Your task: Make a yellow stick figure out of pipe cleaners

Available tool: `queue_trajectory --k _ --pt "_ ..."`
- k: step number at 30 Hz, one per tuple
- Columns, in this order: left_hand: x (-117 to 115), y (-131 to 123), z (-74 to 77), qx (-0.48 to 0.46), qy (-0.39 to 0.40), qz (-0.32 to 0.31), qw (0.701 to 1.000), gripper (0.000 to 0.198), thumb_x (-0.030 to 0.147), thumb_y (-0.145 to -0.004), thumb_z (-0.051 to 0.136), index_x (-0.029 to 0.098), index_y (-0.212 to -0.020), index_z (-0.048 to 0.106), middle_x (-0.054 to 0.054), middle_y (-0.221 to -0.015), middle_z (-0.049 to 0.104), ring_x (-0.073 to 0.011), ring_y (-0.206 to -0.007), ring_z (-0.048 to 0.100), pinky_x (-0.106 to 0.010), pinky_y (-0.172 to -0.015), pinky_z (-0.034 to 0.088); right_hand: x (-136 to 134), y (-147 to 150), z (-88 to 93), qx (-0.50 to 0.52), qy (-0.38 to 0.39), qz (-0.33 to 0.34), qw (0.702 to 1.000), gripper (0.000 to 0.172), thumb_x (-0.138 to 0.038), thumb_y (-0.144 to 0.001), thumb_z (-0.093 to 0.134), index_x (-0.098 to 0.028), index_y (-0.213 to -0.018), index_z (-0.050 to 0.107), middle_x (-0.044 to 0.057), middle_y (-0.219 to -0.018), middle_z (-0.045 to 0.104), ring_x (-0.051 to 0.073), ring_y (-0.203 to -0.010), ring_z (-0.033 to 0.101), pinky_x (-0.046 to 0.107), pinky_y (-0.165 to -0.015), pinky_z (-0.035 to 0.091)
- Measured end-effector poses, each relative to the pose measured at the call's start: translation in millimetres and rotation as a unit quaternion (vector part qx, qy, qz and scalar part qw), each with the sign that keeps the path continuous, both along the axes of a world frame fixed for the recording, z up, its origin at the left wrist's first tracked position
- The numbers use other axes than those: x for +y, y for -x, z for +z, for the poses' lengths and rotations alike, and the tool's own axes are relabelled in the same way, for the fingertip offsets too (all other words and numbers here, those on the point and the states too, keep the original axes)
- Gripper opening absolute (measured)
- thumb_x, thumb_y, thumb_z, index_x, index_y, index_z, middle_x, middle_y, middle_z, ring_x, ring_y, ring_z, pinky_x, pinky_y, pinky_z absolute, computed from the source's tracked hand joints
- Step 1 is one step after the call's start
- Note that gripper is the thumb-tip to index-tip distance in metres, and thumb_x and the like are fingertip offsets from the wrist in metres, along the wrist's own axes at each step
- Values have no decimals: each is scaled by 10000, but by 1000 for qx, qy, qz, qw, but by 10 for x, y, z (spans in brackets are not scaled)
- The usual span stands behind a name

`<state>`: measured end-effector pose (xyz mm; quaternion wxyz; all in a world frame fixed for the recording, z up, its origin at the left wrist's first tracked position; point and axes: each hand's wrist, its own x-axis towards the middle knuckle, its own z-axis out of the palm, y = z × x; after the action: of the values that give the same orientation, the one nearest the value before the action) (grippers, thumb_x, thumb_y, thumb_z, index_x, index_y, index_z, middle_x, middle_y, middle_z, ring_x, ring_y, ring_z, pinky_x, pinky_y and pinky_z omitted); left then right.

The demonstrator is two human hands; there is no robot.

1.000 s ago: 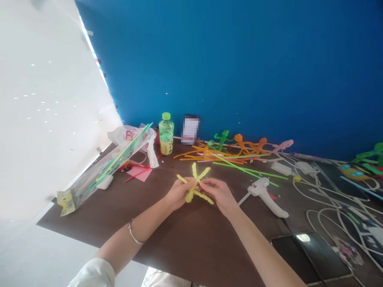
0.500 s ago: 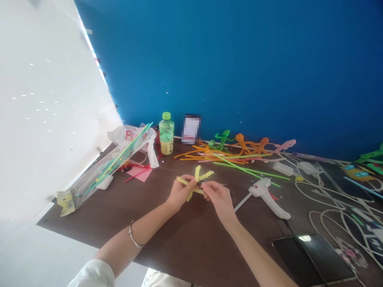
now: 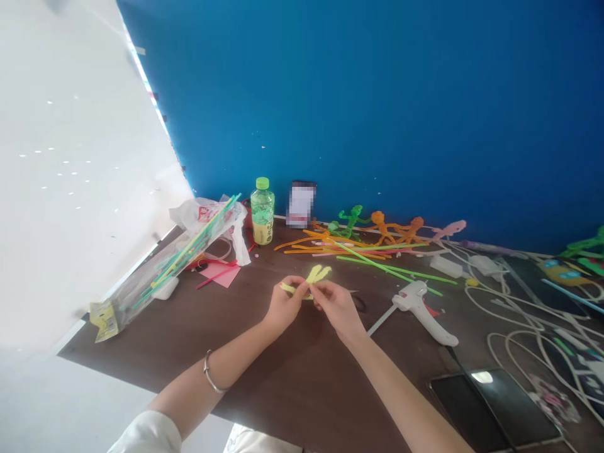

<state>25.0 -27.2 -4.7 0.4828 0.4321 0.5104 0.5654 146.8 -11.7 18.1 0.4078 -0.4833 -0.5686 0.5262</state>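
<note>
Both my hands meet over the dark brown table, pinching a yellow chenille pipe cleaner shape. My left hand grips its left end, and a short yellow strip pokes out beside the thumb. My right hand holds the middle with its fingertips, and two yellow arms stick up between the hands. Much of the shape is hidden by my fingers. Just past my right hand lie what look like small dark scissors.
A white glue gun lies to the right, and a tablet and white cables sit at the right front. Along the blue wall stand a green bottle and pipe cleaner figures. A plastic bag of straws lies at left.
The yellow shape has become smaller in view, with its long lower arms gone from sight between my fingers. My hands have drawn closer together around it.
</note>
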Motion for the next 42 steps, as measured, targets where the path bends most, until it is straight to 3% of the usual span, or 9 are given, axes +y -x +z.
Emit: queue_trajectory --k 4,9,15,19,24,28,33,37,42 --pt "-6 -15 18 -102 32 -32 994 289 402 -717 598 119 -772 576 -19 -639 562 -103 -609 527 -219 -599 406 29 -33 -16 -97 -127 22 987 244 -401 -767 521 -170 -695 554 42 -686 585 164 -638 546 286 -599 441" --pt "0 14 31 -267 68 -150 950 270 370 -698 638 105 -708 586 -14 -623 517 -89 -600 504 -205 -587 389 46 -106 2 -183 -246 33 951 206 -325 -818 456 -198 -679 539 37 -703 547 168 -663 525 287 -609 425" --pt "33 96 53 -335 138 -232 903 250 313 -699 651 84 -793 611 -18 -596 507 -123 -636 546 -233 -636 416 82 -179 -53 -144 -200 53 968 169 -315 -805 482 -195 -703 545 27 -730 558 163 -682 542 293 -649 446" --pt "59 136 63 -374 170 -279 868 221 240 -700 652 55 -813 612 -11 -610 499 -82 -559 496 -266 -684 442 116 -228 -40 -154 -175 92 968 158 -320 -800 495 -193 -745 571 20 -741 580 163 -703 553 299 -679 448" --pt "68 153 57 -388 180 -257 867 165 195 -714 640 68 -811 600 -28 -668 543 -76 -566 515 -282 -719 461 107 -199 -59 -115 -164 73 977 174 -343 -799 499 -193 -734 560 27 -774 571 163 -735 556 300 -699 460" --pt "76 154 12 -371 230 -234 869 139 214 -748 608 83 -793 590 -27 -626 557 -84 -526 532 -256 -650 470 61 -135 -126 -38 -149 80 985 159 -341 -804 485 -200 -821 555 68 -1065 551 189 -927 556 307 -751 476" --pt "78 139 -15 -422 272 -221 836 108 180 -782 561 87 -832 579 -8 -588 547 -74 -525 544 -207 -629 473 8 -122 -159 -120 -310 -20 943 90 -248 -798 493 -200 -747 548 91 -1281 413 242 -1173 403 413 -950 351" --pt "75 140 12 -428 284 -228 827 127 184 -797 543 69 -843 574 -39 -635 579 -84 -573 576 -176 -614 480 -6 -155 -134 -156 -368 -5 917 84 -180 -803 468 -213 -739 512 89 -1155 540 247 -1220 353 463 -964 307" --pt "61 156 83 -396 275 -261 836 167 203 -813 523 67 -899 566 -73 -733 606 -68 -541 566 -173 -583 489 -11 -187 -88 -174 -370 34 912 110 -167 -817 443 -216 -723 468 51 -898 628 228 -1074 494 460 -961 278"
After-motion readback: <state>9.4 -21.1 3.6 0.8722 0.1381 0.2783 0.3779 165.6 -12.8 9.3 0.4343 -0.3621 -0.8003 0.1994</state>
